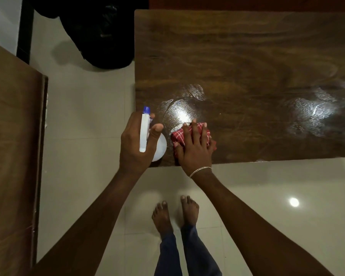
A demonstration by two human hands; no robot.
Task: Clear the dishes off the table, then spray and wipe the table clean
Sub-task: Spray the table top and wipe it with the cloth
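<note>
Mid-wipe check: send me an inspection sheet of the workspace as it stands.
Surface: wooden table, no dishes seen; wet streaks near front-left and at right.
Job's things: red cloth flat on table; spray bottle held at the front-left corner.
Clutter: nothing seen.
Hands: left hand grips spray bottle; right hand presses red cloth, fingers straight.
Cables: nothing seen.
Surroundings: tiled floor; black bag on it; wooden panel far left.
</note>
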